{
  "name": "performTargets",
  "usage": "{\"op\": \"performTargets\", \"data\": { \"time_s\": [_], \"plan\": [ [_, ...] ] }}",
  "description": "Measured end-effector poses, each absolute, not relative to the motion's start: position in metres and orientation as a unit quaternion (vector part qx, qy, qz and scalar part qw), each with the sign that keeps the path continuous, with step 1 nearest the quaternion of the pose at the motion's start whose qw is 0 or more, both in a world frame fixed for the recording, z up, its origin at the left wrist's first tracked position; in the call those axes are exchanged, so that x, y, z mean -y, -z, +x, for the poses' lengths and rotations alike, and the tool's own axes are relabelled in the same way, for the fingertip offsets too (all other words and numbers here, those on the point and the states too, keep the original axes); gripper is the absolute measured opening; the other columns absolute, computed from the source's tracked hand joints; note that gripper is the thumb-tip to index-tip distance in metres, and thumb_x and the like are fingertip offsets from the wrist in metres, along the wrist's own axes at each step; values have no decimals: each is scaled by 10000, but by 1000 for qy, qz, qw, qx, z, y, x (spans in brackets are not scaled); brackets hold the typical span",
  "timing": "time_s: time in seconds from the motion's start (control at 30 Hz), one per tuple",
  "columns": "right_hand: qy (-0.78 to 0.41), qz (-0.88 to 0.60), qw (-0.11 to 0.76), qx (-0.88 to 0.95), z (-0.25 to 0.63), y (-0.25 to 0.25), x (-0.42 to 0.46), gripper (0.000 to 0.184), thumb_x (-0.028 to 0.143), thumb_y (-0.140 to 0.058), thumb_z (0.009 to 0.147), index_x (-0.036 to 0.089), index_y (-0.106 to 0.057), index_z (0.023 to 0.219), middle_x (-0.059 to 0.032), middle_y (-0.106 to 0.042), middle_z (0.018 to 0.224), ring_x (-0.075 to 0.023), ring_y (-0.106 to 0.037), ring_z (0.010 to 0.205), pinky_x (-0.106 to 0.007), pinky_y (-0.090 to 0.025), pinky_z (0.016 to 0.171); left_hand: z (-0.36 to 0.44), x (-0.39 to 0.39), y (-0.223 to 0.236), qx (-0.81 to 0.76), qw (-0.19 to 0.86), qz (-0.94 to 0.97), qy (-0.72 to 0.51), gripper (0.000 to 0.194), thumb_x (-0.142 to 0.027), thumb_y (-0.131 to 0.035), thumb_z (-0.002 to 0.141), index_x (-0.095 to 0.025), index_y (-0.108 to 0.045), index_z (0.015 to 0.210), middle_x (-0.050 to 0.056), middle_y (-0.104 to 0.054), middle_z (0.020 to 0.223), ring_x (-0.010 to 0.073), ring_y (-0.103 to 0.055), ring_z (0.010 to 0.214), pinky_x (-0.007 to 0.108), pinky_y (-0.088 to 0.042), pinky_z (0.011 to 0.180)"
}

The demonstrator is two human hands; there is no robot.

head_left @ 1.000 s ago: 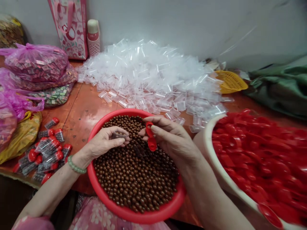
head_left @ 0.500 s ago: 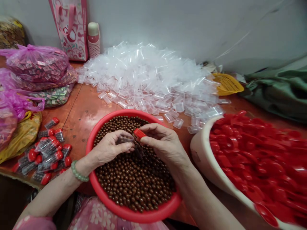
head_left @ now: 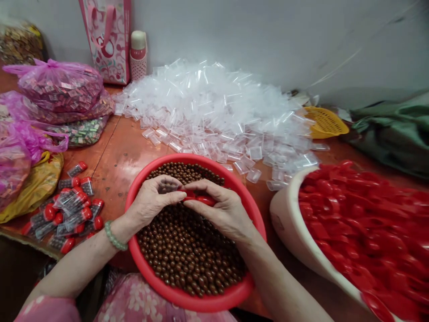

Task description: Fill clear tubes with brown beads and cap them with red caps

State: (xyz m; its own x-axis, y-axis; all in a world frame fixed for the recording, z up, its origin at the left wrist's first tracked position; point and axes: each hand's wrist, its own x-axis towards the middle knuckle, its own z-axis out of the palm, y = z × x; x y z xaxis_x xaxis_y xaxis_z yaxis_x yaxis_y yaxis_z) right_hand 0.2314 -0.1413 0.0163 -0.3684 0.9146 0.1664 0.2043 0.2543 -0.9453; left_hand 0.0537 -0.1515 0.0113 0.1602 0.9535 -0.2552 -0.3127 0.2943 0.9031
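Over the basin of brown balls, my two hands meet fingertip to fingertip. My left hand [head_left: 150, 201], with a green bead bracelet at the wrist, is closed on a small clear plastic container, mostly hidden by the fingers. A red plastic cap [head_left: 205, 200] is pinched in my right hand [head_left: 226, 208], and its near end touches my left fingertips. Whether the cap sits on the container I cannot tell. Beneath both hands, small glossy brown balls [head_left: 191, 250] fill a red round basin [head_left: 258, 210].
Capped containers of dark balls [head_left: 72, 201] lie at left beside tied plastic bags [head_left: 60, 91]. Clear empty containers [head_left: 208, 107] are heaped behind the basin. At right stands a cream tub [head_left: 284, 210] of red caps [head_left: 362, 232]. A yellow basket [head_left: 325, 121] and a bottle [head_left: 138, 56] stand farther back.
My hands have come together. The red cap, held apart and tilted before, is now level against my left fingertips. The whole view has shifted slightly, with things appearing farther right.
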Motion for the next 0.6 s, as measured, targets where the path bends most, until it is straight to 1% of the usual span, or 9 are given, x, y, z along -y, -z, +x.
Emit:
{"op": "performTargets", "data": {
  "time_s": [0.1, 0.17, 0.23, 0.3, 0.4, 0.47, 0.53, 0.6],
  "plan": [
    [-425, -434, 419, 675, 228, -13, 142, 206, 283, -747, 769, 226, -628, 926, 0, -694, 877, -148, -660, 800, -281, -550, 753, 54, 151, -8, -425, 701, 318, -476, 310, -209, -829, 590, -116, -655, 829, -11, -643, 753, 87, -591, 658, 229, -471, 655],
    [-383, -445, 427, 688, 227, -12, 142, 191, 284, -742, 778, 226, -610, 904, 4, -682, 853, -144, -654, 772, -271, -547, 717, 54, 150, -7, -408, 720, 291, -480, 310, -195, -834, 578, -114, -653, 817, -16, -636, 739, 86, -597, 641, 226, -482, 640],
    [-331, -436, 422, 723, 227, -11, 143, 159, 269, -713, 808, 227, -612, 925, -4, -676, 859, -148, -651, 773, -271, -548, 705, 53, 149, -8, -398, 733, 263, -485, 304, -160, -839, 557, -108, -651, 790, -18, -629, 738, 83, -603, 654, 216, -495, 647],
    [-266, -411, 413, 768, 230, -11, 143, 154, 237, -664, 847, 227, -621, 995, -29, -674, 913, -164, -653, 833, -294, -557, 748, 51, 147, -9, -395, 744, 236, -483, 287, -127, -837, 549, -102, -650, 766, -17, -625, 744, 82, -610, 683, 211, -511, 669],
    [-167, -386, 391, 819, 237, -10, 142, 261, 184, -577, 894, 222, -624, 1148, -81, -656, 1012, -194, -646, 948, -334, -564, 823, 47, 146, -9, -393, 758, 204, -479, 265, -99, -823, 560, -103, -653, 763, -13, -634, 764, 85, -619, 697, 206, -526, 665],
    [-125, -383, 378, 834, 241, -8, 142, 325, 184, -556, 903, 231, -619, 1218, -90, -646, 994, -198, -653, 919, -331, -580, 780, 44, 146, -8, -384, 770, 191, -473, 253, -90, -814, 571, -102, -661, 772, -11, -639, 767, 80, -618, 680, 195, -525, 644],
    [-109, -375, 373, 842, 242, -6, 142, 349, 195, -575, 897, 241, -620, 1240, -85, -656, 953, -194, -665, 857, -323, -591, 729, 42, 145, -6, -371, 786, 180, -461, 245, -91, -814, 578, -100, -666, 774, -7, -643, 767, 79, -622, 678, 192, -526, 645],
    [-109, -362, 381, 844, 239, -5, 143, 359, 183, -597, 885, 244, -623, 1238, -89, -690, 967, -197, -682, 846, -333, -597, 739, 41, 145, -5, -363, 799, 179, -445, 250, -105, -823, 582, -100, -665, 775, -1, -647, 771, 83, -628, 688, 198, -531, 666]
  ]
}}
